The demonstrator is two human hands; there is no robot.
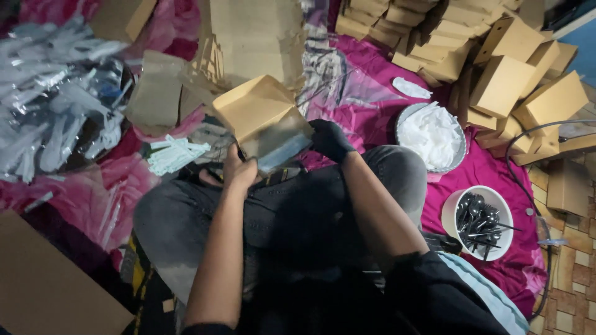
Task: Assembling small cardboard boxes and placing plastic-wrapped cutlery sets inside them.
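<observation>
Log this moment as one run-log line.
left hand: holds box | right hand: gloved, on box | nearby: bucket of spoons, stacked boxes

Pink floral cloth (372, 105) over the floor — bearing stacked cardboard boxes (496, 56), a bucket of black spoons (478, 221)

Matt brown cardboard box (257, 108); glossy black plastic spoons (478, 220).

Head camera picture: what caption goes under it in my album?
Both hands, left hand bare, right hand gloved, hold an open cardboard box over the lap.
</observation>
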